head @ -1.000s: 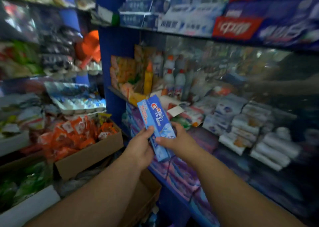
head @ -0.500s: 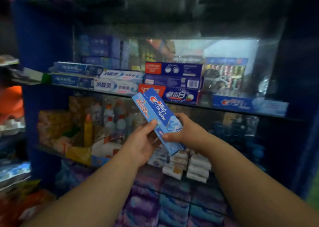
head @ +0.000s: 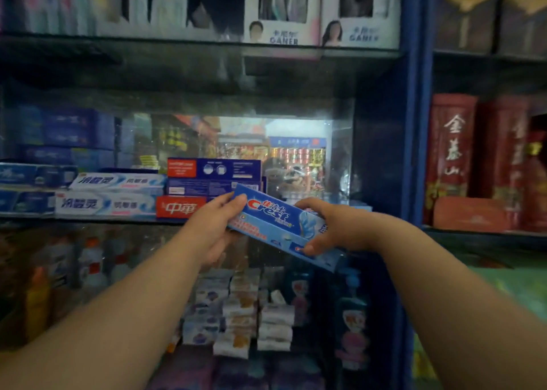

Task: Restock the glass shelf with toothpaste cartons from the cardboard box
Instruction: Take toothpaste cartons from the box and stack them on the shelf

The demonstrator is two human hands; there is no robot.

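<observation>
**Crest carton held in both hands before the glass shelf**

A blue Crest toothpaste carton (head: 278, 220) is held in the air by both hands, in front of the glass shelf (head: 88, 219) and to the right of the stock already on it. The carton lies slanted, its left end higher and farther, its right end lower and nearer. Its printed face is turned up toward the camera. Whether its far end touches the shelf cannot be told.

The left hand (head: 213, 226) grips the carton's left end, with the thumb laid over the top face and the other fingers curled beneath it. The right hand (head: 334, 226) grips the right end, with fingers hooked over the far edge and the thumb pressed on the near edge.

On the shelf to the left lie two stacked white cartons (head: 109, 194). Just beside them on the right is a red-and-blue carton (head: 180, 207) with dark blue boxes (head: 213, 176) piled on top of it. The held carton's left end partly covers that pile.

The shelf above carries white display boxes (head: 281, 10). Below the hands stand bottles (head: 91, 265) at the left and stacked small packs (head: 236, 315) in the middle. A blue upright post (head: 414, 123) closes the bay on the right, and beyond it stand red boxes (head: 453, 152).
</observation>
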